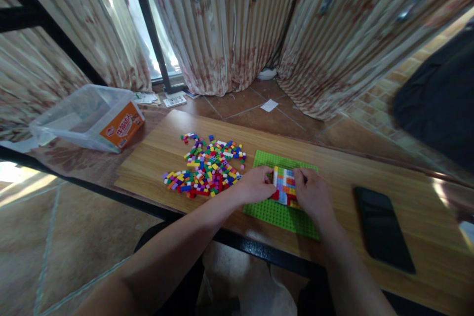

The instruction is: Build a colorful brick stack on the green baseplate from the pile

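A block of joined multicoloured toy bricks (284,185) sits over the middle of a green studded baseplate (276,215). My left hand (257,185) grips the block's left side, its fingers curled and thumb pressed near a red brick. On the opposite side my right hand (314,192) is closed around the block's right edge. Both hands hide parts of the block and plate, so I cannot tell whether the block is pressed onto the studs. Left of the plate spreads a pile of loose small bricks (213,165) in many colours.
The wooden table (329,252) carries all this. A black phone (385,229) lies at the right. At the far left stands a clear plastic bin (85,131) with an orange label. Curtains (229,34) hang behind, and a white paper (269,105) lies on the tiled floor.
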`<state>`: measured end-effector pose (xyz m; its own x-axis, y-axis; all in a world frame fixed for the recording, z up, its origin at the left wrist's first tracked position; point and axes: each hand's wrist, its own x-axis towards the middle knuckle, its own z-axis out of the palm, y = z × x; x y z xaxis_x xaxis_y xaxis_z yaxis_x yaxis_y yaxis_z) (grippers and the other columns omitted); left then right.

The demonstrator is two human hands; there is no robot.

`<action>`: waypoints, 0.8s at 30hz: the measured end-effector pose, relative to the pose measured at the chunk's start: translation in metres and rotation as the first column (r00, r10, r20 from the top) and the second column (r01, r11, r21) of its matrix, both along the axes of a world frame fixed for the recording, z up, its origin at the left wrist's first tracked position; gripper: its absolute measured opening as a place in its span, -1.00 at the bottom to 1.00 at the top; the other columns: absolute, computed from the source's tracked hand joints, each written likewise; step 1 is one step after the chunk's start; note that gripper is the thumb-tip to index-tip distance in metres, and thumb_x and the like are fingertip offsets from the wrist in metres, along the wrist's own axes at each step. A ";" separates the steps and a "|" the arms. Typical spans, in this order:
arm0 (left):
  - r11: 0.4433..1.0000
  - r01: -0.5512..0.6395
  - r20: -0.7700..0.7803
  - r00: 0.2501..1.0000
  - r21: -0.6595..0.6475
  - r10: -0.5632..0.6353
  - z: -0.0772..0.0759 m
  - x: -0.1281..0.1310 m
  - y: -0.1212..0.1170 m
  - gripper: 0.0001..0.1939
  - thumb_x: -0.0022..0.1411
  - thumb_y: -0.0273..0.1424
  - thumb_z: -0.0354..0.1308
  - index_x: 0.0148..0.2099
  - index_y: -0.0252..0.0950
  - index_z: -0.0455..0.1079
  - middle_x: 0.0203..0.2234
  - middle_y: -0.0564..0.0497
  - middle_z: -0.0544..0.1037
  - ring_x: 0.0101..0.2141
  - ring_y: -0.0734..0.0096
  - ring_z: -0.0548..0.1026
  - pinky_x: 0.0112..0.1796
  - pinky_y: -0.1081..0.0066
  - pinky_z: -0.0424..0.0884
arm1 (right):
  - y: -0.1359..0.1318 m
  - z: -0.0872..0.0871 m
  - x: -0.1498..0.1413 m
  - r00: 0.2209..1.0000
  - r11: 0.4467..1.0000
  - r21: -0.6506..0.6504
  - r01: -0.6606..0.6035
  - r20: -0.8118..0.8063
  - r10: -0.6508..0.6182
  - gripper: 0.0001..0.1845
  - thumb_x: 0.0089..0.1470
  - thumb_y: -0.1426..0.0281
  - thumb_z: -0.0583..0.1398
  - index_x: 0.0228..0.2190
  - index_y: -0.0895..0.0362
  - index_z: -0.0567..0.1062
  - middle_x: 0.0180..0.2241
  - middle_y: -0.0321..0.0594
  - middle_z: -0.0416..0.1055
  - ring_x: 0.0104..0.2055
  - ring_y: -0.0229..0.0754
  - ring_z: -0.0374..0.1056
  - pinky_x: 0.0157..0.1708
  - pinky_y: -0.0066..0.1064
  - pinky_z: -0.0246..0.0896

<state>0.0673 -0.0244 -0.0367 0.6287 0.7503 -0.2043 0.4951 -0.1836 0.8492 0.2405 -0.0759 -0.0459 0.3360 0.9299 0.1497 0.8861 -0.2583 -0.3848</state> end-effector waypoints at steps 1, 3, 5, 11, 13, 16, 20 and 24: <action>1.000 0.007 0.005 1.000 -0.004 -0.007 0.000 0.000 0.000 -0.61 0.03 -0.47 0.06 -0.06 -0.41 0.41 -0.42 -0.04 0.57 -0.47 0.42 0.46 -0.49 0.49 0.30 | 0.000 0.000 0.000 1.000 1.000 0.005 0.000 0.002 0.000 -0.57 0.21 0.22 -0.07 -0.37 0.15 0.51 -0.30 -0.06 0.47 -0.29 -0.10 0.34 -0.32 -0.34 0.11; 1.000 0.017 0.013 1.000 -0.010 -0.017 -0.001 0.000 0.000 -0.63 0.05 -0.45 0.05 -0.06 -0.40 0.42 -0.41 -0.05 0.57 -0.47 0.41 0.47 -0.50 0.49 0.30 | 0.000 0.000 0.000 1.000 1.000 0.013 0.001 0.004 -0.001 -0.57 0.21 0.22 -0.07 -0.37 0.14 0.51 -0.30 -0.05 0.47 -0.28 -0.10 0.34 -0.31 -0.34 0.12; 1.000 0.020 0.013 1.000 -0.004 -0.020 -0.002 0.000 0.001 -0.63 0.05 -0.44 0.06 -0.07 -0.39 0.42 -0.40 -0.04 0.57 -0.46 0.41 0.47 -0.48 0.49 0.31 | 0.000 0.000 0.000 1.000 1.000 0.014 0.001 0.000 -0.001 -0.57 0.21 0.22 -0.07 -0.37 0.14 0.51 -0.30 -0.06 0.47 -0.28 -0.10 0.33 -0.31 -0.34 0.11; 0.999 0.037 0.001 0.999 -0.004 -0.037 0.001 0.000 0.000 -0.60 0.01 -0.46 0.07 -0.05 -0.41 0.40 -0.41 -0.04 0.57 -0.47 0.42 0.46 -0.51 0.50 0.29 | 0.000 0.001 -0.001 1.000 1.000 0.002 0.004 0.008 -0.004 -0.56 0.20 0.21 -0.07 -0.38 0.14 0.51 -0.32 -0.07 0.47 -0.31 -0.11 0.32 -0.34 -0.34 0.09; 0.999 0.037 0.003 0.999 -0.003 -0.037 0.002 -0.001 0.000 -0.59 0.01 -0.45 0.07 -0.05 -0.41 0.40 -0.41 -0.04 0.57 -0.47 0.41 0.46 -0.52 0.50 0.28 | 0.000 0.001 -0.001 1.000 1.000 -0.005 0.011 -0.002 -0.011 -0.57 0.20 0.22 -0.07 -0.38 0.14 0.51 -0.30 -0.06 0.47 -0.31 -0.11 0.32 -0.35 -0.35 0.09; 0.999 0.037 -0.012 0.999 0.015 -0.036 0.003 -0.001 0.000 -0.60 0.02 -0.44 0.08 -0.05 -0.41 0.40 -0.41 -0.04 0.57 -0.46 0.41 0.46 -0.50 0.49 0.29 | 0.000 0.001 -0.001 1.000 1.000 -0.015 0.012 0.001 -0.012 -0.56 0.21 0.22 -0.08 -0.40 0.14 0.51 -0.31 -0.05 0.46 -0.32 -0.11 0.32 -0.36 -0.35 0.08; 1.000 0.029 -0.031 0.999 0.005 -0.029 0.004 -0.001 0.000 -0.59 0.01 -0.44 0.08 -0.05 -0.41 0.41 -0.39 -0.05 0.57 -0.46 0.41 0.46 -0.47 0.48 0.32 | 0.000 0.002 0.000 1.000 1.000 -0.001 0.000 0.001 0.000 -0.57 0.20 0.22 -0.07 -0.42 0.13 0.50 -0.34 -0.07 0.46 -0.32 -0.12 0.32 -0.36 -0.35 0.09; 1.000 0.022 -0.035 0.999 0.010 -0.021 0.005 0.000 0.000 -0.59 0.02 -0.43 0.08 -0.04 -0.40 0.40 -0.39 -0.05 0.57 -0.44 0.39 0.47 -0.45 0.47 0.34 | 0.000 0.002 -0.001 1.000 1.000 0.007 -0.003 0.005 0.003 -0.58 0.20 0.23 -0.06 -0.41 0.13 0.50 -0.33 -0.07 0.47 -0.32 -0.12 0.32 -0.35 -0.36 0.09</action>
<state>0.0671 -0.0248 -0.0314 0.6375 0.7387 -0.2189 0.5201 -0.2030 0.8297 0.2398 -0.0761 -0.0439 0.3324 0.9299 0.1575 0.8888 -0.2529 -0.3823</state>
